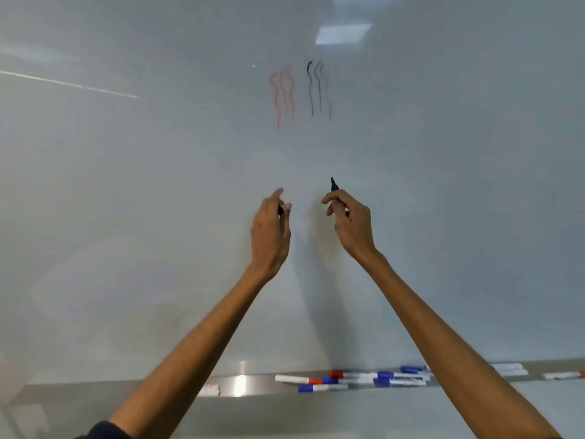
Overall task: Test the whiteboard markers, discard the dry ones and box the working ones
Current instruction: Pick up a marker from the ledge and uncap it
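Marker (334, 186), uncapped, stands tip-up, pinched in the right hand (352, 224), well below the black squiggles (319, 88); the left hand (270, 231) pinches what looks like its cap (280, 211).

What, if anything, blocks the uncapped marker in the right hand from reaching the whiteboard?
Nothing visible. The right hand holds the marker, tip bare, before the whiteboard; the left hand holds a black piece, likely its cap, aside.
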